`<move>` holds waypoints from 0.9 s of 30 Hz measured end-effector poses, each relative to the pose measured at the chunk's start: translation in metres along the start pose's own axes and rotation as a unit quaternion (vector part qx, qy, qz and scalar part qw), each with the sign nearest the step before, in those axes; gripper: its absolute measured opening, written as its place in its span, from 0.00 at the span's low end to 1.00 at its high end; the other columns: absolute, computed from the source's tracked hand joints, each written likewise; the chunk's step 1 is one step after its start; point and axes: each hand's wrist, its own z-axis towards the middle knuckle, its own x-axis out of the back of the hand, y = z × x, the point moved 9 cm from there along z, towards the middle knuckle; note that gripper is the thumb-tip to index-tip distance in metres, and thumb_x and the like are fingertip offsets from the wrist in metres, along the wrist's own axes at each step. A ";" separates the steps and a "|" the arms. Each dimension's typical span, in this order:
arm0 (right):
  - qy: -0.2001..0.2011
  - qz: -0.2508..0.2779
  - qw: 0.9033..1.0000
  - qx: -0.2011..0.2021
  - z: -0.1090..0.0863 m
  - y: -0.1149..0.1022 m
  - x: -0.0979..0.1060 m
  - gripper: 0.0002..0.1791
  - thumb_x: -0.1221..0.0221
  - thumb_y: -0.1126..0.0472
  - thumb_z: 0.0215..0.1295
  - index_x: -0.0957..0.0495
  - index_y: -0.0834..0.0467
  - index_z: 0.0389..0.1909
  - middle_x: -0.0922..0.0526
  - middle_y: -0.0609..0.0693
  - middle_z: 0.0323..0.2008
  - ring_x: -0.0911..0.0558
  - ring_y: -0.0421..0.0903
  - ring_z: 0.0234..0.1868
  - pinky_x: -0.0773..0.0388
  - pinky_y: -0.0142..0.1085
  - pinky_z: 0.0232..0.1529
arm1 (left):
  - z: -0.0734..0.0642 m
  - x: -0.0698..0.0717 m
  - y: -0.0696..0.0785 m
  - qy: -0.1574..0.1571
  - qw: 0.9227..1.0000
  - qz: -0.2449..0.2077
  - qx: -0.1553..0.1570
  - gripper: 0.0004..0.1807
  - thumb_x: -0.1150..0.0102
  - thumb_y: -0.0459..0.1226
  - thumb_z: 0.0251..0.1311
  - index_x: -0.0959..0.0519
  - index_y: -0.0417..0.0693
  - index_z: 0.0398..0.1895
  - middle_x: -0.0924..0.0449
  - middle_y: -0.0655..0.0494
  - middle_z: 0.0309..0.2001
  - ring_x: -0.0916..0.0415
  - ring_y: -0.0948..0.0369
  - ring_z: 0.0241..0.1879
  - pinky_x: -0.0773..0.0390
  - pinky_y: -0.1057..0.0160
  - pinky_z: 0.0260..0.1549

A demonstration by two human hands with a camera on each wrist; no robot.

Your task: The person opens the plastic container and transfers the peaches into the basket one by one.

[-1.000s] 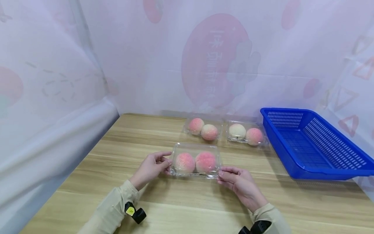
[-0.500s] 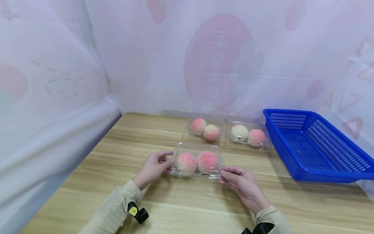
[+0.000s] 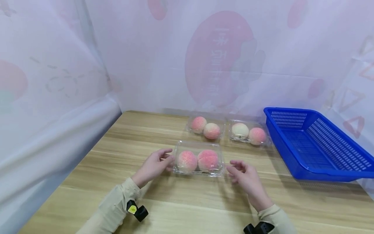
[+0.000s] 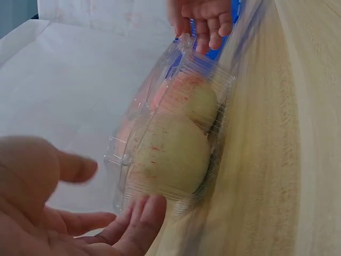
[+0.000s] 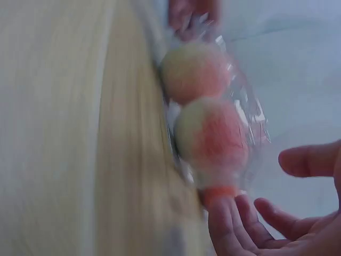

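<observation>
A clear plastic clamshell box sits on the wooden table between both hands, its lid down. Inside lie two pink-and-cream peaches, the left one and the right one, side by side. By the box's left end is my left hand; in the left wrist view its thumb and fingers are spread, with the fingertips close to the plastic. Just off the right end hovers my right hand, fingers loosely bent around nothing. The right wrist view shows its thumb well apart from the fingers.
Two more clear boxes, the left and the right, each with two peaches, stand at the back of the table. A blue perforated basket is at the right. White printed cloth hangs behind.
My right hand has let go of the box's right end and moved slightly right. The left fingers have loosened at the left end. The box stays in about the same place.
</observation>
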 end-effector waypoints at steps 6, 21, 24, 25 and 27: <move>0.021 -0.230 0.946 0.229 -0.006 -0.059 -0.007 0.35 0.31 0.49 0.60 0.29 0.61 0.63 0.25 0.56 0.58 0.25 0.54 0.56 0.23 0.49 0.52 | -0.006 -0.012 0.009 -0.054 0.997 0.044 -0.011 0.54 0.32 0.52 0.58 0.53 0.42 0.78 0.43 0.41 0.72 0.38 0.46 0.67 0.31 0.48 0.60; -0.146 -0.411 0.745 0.506 -0.006 -0.079 -0.075 0.50 0.33 0.37 0.56 0.38 0.63 0.71 0.39 0.55 0.72 0.44 0.54 0.73 0.43 0.51 0.69 | -0.011 -0.028 0.011 -0.084 0.995 0.026 -0.038 0.66 0.21 0.42 0.46 0.61 0.34 0.77 0.53 0.36 0.75 0.41 0.40 0.67 0.34 0.49 0.61; -0.163 -0.411 0.745 0.500 -0.002 -0.075 -0.079 0.49 0.33 0.36 0.56 0.36 0.63 0.71 0.37 0.57 0.71 0.41 0.56 0.72 0.41 0.52 0.68 | -0.012 -0.029 0.010 -0.077 0.996 0.025 -0.039 0.65 0.21 0.41 0.45 0.60 0.34 0.77 0.50 0.36 0.74 0.41 0.40 0.67 0.35 0.47 0.62; -0.169 -0.410 0.744 0.501 -0.001 -0.074 -0.080 0.49 0.33 0.36 0.56 0.35 0.63 0.70 0.36 0.57 0.71 0.40 0.56 0.71 0.41 0.53 0.68 | -0.012 -0.029 0.010 -0.075 0.996 0.023 -0.039 0.65 0.21 0.40 0.45 0.60 0.34 0.77 0.50 0.36 0.74 0.41 0.40 0.67 0.35 0.46 0.62; -0.176 -0.410 0.740 0.503 0.000 -0.072 -0.082 0.49 0.34 0.36 0.56 0.35 0.63 0.70 0.36 0.57 0.70 0.38 0.56 0.70 0.39 0.53 0.67 | -0.011 -0.029 0.010 -0.072 0.996 0.020 -0.040 0.65 0.20 0.40 0.44 0.59 0.35 0.77 0.48 0.37 0.73 0.40 0.40 0.67 0.35 0.46 0.62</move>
